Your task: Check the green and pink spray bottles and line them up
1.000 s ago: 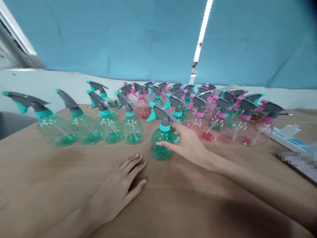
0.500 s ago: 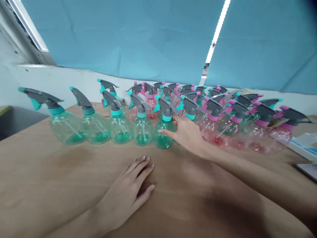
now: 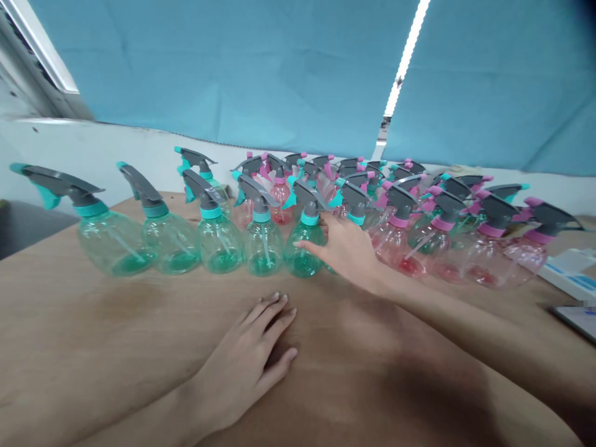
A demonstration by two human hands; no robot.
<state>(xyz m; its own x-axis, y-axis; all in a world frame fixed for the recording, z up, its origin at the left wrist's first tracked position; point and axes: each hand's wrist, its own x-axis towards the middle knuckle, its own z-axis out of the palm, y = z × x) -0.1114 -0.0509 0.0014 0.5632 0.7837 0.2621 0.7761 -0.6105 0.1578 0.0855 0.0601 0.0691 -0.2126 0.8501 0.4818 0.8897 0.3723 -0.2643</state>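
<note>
My right hand [image 3: 349,248] is closed around the right side of a clear green spray bottle [image 3: 303,257], thumb across its front and the other fingers partly hidden behind it. This bottle stands upright on the table and has a grey trigger head with a turquoise collar. My left hand [image 3: 254,338] lies flat on the wood in front of the row, fingers spread, with nothing in it. Just left of the held bottle stands another green spray bottle [image 3: 264,251]. Behind my right hand, a turquoise-collared spray head [image 3: 356,197] shows, its body mostly covered.
More green bottles [image 3: 173,245] continue the front row leftward. Pink spray bottles [image 3: 393,245] line the right, with several mixed ones behind. A white-and-blue box [image 3: 570,273] and a dark flat device [image 3: 577,320] lie at the table's [image 3: 153,347] right. A blue curtain [image 3: 261,68] hangs behind.
The view has shifted slightly, so the left-hand bottles appear farther left. My left hand appears a little farther right. My right hand keeps its grip on the same green bottle.
</note>
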